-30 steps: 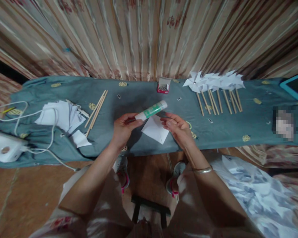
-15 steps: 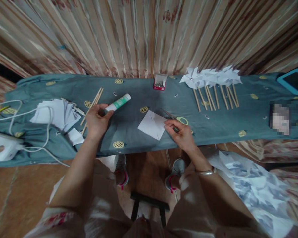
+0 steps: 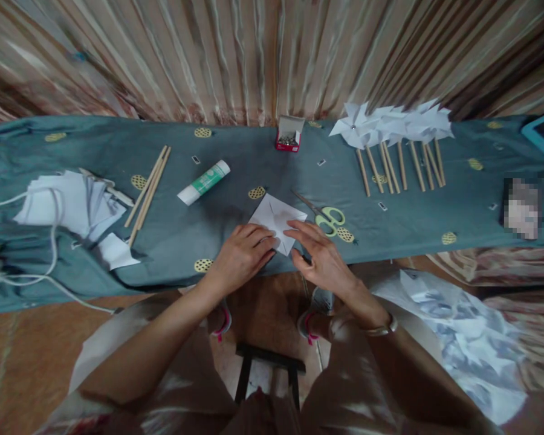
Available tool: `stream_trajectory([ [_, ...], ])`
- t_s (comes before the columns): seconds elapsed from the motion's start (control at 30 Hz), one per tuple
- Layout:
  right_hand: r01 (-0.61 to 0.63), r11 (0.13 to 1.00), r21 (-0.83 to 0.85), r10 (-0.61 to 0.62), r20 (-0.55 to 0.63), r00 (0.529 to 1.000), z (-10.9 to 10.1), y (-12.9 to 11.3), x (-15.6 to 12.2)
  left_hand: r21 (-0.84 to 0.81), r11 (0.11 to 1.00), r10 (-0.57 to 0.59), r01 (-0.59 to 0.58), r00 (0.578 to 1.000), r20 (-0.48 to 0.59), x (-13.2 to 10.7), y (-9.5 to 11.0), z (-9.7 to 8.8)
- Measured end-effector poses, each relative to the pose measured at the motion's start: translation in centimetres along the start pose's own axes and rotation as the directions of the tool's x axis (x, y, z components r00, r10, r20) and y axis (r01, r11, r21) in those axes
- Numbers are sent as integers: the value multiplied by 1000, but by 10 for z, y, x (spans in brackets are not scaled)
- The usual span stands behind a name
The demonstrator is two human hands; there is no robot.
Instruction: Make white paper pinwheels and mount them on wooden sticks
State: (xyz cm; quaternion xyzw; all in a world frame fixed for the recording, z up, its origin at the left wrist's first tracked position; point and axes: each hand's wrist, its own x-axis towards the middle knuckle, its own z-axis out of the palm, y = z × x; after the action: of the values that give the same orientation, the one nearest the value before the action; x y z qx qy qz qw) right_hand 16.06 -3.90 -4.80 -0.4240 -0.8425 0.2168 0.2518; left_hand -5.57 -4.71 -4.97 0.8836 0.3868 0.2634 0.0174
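Note:
A square of white paper (image 3: 274,210) with slits cut in from its corners lies on the cloth in front of me. My left hand (image 3: 243,252) rests its outstretched fingers on the paper's near left side. From the right, my right hand (image 3: 320,254) touches it with fingers spread and the thumb apart. Just beyond that hand are the green-handled scissors (image 3: 330,214), blades pointing away to the left. A glue stick (image 3: 205,182) with a green and white label lies capped to the left of the paper.
Wooden sticks (image 3: 147,193) and stacked white papers (image 3: 57,199) lie at the left, by a white cable (image 3: 54,241). A red box of pins (image 3: 288,136) stands at the back. Paper pinwheels (image 3: 392,128) on sticks lie right of it. A bag of pinwheels (image 3: 471,344) sits below right.
My left hand has let go of the glue stick, now lying on the cloth, and moved right onto the paper. My right hand has shifted slightly left, its fingers now spread over the paper.

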Motion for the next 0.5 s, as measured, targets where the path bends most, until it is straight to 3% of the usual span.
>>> stream_trajectory([
  [0.23, -13, 999, 33, 12, 28, 1000, -3, 0, 2, 11, 1000, 20, -20, 1000, 20, 0, -2, 1],
  [0.5, -113, 967, 228, 113, 12, 994, -5, -2, 0, -220, 973, -78, 75, 997, -4, 1, 9, 2],
])
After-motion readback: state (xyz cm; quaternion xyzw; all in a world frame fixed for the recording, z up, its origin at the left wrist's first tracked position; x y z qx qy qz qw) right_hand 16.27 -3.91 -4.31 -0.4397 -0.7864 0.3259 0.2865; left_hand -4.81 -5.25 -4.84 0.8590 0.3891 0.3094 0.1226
